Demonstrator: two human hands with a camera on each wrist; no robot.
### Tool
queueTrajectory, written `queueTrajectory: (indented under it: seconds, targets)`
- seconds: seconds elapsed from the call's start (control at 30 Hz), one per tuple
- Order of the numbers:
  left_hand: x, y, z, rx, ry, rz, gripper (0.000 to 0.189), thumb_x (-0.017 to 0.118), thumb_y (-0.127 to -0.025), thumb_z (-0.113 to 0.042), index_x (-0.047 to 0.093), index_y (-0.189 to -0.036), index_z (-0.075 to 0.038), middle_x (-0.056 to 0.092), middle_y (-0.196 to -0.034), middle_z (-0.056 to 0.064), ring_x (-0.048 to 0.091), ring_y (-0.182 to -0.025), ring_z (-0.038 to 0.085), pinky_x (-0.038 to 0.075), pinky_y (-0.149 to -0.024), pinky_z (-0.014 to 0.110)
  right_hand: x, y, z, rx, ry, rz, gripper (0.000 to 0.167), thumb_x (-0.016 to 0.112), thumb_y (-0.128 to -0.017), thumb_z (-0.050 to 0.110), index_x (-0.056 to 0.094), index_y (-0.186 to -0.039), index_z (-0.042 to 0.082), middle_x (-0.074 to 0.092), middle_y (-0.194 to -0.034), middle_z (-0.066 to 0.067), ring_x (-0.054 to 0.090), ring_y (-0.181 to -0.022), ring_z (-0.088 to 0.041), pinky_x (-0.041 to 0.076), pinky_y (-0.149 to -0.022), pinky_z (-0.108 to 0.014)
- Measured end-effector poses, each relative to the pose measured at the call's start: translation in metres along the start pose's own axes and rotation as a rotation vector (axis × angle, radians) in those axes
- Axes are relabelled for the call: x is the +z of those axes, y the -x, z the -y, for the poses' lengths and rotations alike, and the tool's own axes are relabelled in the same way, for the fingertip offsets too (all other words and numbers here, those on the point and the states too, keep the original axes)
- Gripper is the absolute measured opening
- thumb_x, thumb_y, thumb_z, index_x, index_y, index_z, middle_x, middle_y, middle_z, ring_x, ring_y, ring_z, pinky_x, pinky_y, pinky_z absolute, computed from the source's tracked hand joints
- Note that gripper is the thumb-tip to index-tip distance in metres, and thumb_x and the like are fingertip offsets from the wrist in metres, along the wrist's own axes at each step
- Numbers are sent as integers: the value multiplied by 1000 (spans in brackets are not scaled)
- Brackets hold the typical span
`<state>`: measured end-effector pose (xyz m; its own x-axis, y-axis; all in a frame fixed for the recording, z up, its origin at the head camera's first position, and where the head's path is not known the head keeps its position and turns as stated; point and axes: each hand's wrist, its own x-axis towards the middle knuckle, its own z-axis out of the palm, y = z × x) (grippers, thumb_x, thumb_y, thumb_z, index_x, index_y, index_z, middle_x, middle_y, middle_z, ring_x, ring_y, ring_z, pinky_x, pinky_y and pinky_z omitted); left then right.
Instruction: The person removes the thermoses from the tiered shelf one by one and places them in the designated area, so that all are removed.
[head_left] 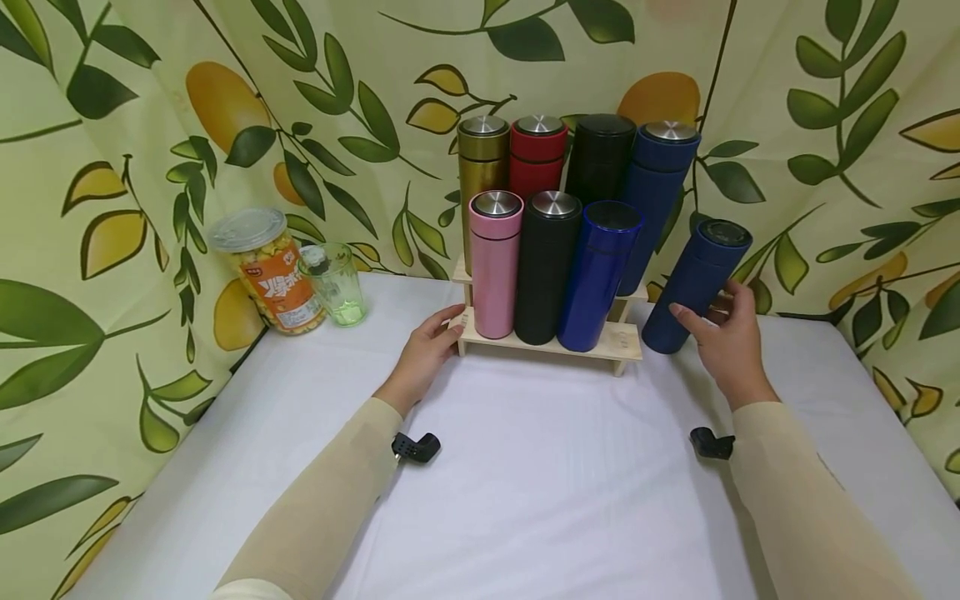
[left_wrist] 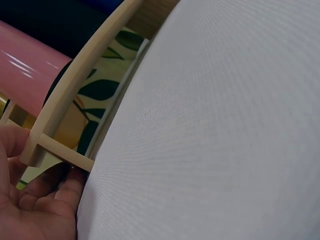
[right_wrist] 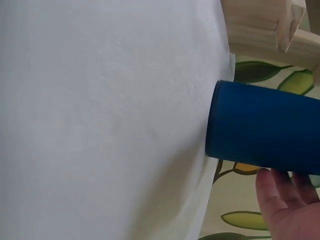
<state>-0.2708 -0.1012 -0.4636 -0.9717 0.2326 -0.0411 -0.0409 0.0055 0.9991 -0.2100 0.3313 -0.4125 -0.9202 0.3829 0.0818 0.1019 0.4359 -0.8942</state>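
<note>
A two-tier wooden rack holds several thermos bottles. My left hand grips the left end of its lower shelf; the left wrist view shows the fingers under the shelf end. To the right of the rack, my right hand holds a navy thermos bottle, thumb in front and the other fingers mostly behind it. That bottle's base is at the white tabletop. On the lower tier stand a pink bottle, a black bottle and a shiny blue bottle.
The upper tier bears a gold bottle, a red bottle, another black bottle and a taller navy bottle. At the back left stand a snack jar and a green-tinted glass. Leaf-patterned curtains surround the white-covered table.
</note>
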Motion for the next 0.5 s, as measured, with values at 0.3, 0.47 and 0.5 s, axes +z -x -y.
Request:
queueTrajectory:
  seconds: [0.3, 0.47, 0.5]
  targets:
    - [1, 0, 0, 0, -13, -9, 48, 60, -113, -19, 55, -161, -16, 41, -169, 9, 52, -145, 25, 48, -115, 41, -7, 11, 14, 0, -28, -39, 93, 70, -105, 50, 15, -173, 17, 35, -169, -19, 42, -148, -38, 45, -116, -52]
    - [1, 0, 1, 0, -2, -10, 47, 61, -113, -19, 57, -160, -17, 46, -165, 10, 54, -142, 24, 49, -115, 40, -15, 17, 25, -40, -38, -78, 87, 70, -106, 48, 20, -172, 21, 38, -167, -14, 44, -146, -31, 47, -114, -43]
    - [1, 0, 1, 0, 2, -9, 47, 61, -113, -19, 57, -160, -17, 46, -165, 10, 54, -142, 24, 49, -115, 40, -17, 18, 27, -48, -44, -87, 86, 70, -106, 47, 21, -172, 21, 39, -166, -13, 45, -145, -30, 48, -112, -41]
